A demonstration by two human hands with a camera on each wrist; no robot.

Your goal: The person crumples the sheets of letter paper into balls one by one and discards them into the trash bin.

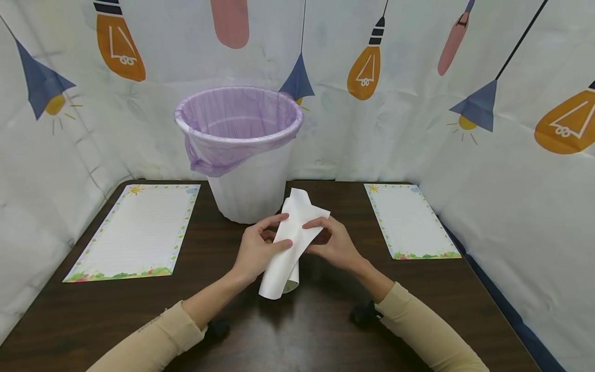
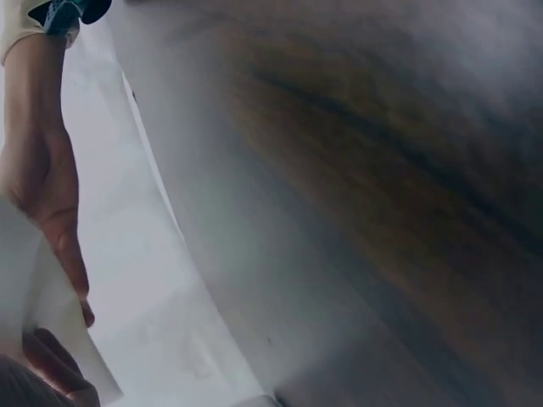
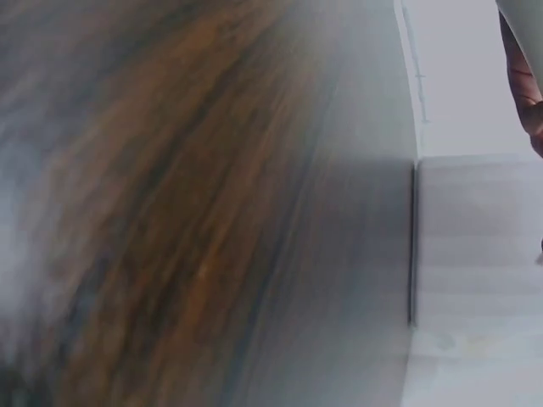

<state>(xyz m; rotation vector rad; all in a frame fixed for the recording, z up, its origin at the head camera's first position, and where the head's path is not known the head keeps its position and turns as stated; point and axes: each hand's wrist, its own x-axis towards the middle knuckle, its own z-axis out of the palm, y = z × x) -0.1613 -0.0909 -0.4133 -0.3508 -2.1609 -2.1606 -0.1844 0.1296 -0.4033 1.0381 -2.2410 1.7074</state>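
A loosely rolled white sheet of paper (image 1: 276, 268) is held over the middle of the table, slanting with its top leaning right. A pale green patch of its printed side shows inside the lower end. My left hand (image 1: 254, 248) grips the roll from the left, thumb lying across its front and fingertips near the upper edge. From the right, my right hand (image 1: 337, 243) pinches the loose flap near its pointed corner. The left wrist view catches the right hand (image 2: 42, 174) against the paper (image 2: 34, 280); in the right wrist view only fingers (image 3: 524, 89) show beside the paper.
A white bin (image 1: 248, 191) lined with a purple bag (image 1: 241, 116) stands behind the hands, left of centre. One bordered sheet (image 1: 139, 232) lies flat at left, another (image 1: 411, 222) at right. The dark table (image 1: 321, 336) is enclosed by a printed curtain (image 1: 413, 51).
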